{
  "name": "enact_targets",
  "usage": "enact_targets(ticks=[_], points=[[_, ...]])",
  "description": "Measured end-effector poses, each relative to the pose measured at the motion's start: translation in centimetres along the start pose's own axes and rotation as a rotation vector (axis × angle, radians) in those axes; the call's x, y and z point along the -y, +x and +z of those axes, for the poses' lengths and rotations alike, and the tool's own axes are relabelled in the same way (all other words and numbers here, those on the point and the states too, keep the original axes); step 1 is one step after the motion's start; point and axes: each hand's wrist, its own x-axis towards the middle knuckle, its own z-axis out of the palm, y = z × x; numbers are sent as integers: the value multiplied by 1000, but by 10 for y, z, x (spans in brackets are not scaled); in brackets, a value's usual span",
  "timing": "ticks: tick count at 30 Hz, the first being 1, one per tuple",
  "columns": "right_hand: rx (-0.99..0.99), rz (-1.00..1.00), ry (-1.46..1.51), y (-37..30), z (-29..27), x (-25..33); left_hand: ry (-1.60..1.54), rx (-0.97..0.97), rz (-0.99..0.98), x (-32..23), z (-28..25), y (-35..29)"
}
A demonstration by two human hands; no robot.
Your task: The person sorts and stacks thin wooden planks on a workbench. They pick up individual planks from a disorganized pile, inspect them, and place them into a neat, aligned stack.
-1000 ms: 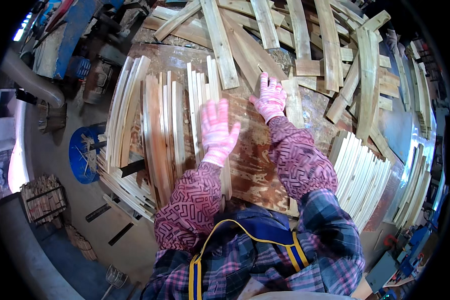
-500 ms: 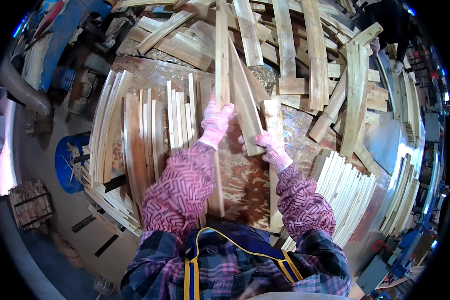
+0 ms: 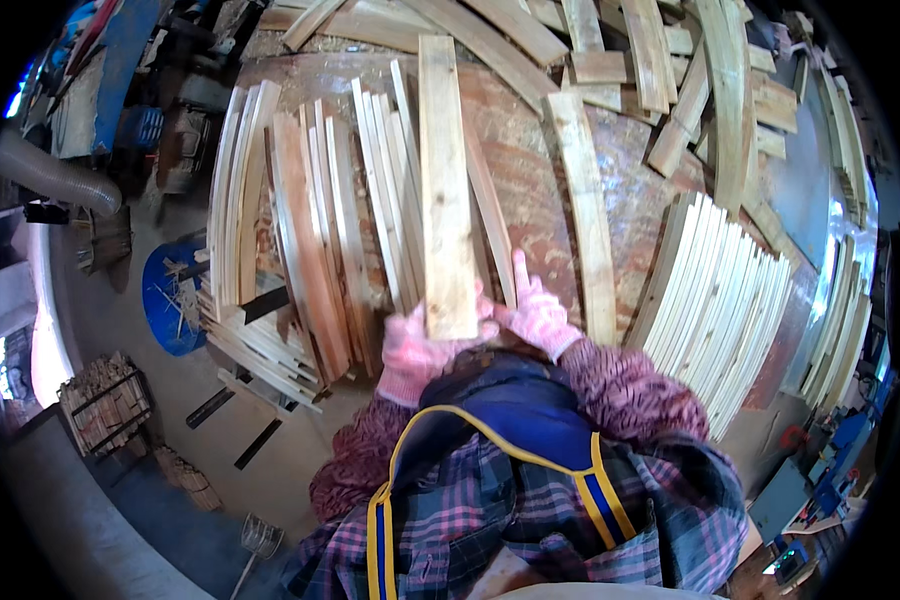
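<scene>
I hold a long pale wooden slat (image 3: 444, 180) by its near end, close to my chest, and it points away over the workbench (image 3: 530, 130). My left hand (image 3: 410, 350), in a pink glove, grips it from below on the left. My right hand (image 3: 536, 310), also pink-gloved, holds the slat's near right side with one finger pointing up. Below the slat lie rows of thin curved slats (image 3: 370, 190) on the bench. Another loose slat (image 3: 588, 220) lies just right of my right hand.
A stack of pale slats (image 3: 715, 300) stands on edge at the right. More slats (image 3: 235, 190) lean at the bench's left edge. Loose boards (image 3: 660, 60) are heaped at the far side. A blue round bin (image 3: 175, 295) and a grey duct (image 3: 45, 175) sit on the left.
Both hands have drawn back toward my body, pulling one slat with them. A second ago they lay flat on the bench; now they grip the slat's near end.
</scene>
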Motion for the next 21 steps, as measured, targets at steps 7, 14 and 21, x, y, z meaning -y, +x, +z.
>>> enact_targets(ticks=[7, 14, 21], points=[[-195, 91, 74, 47, 32, 75, 488, -385, 65, -41, 8, 16], [-140, 17, 289, 47, 20, 56, 1773, -1114, -627, -62, -78, -34], [421, -268, 1090, 51, 23, 25, 1398, -799, -212, -59, -134, -57]])
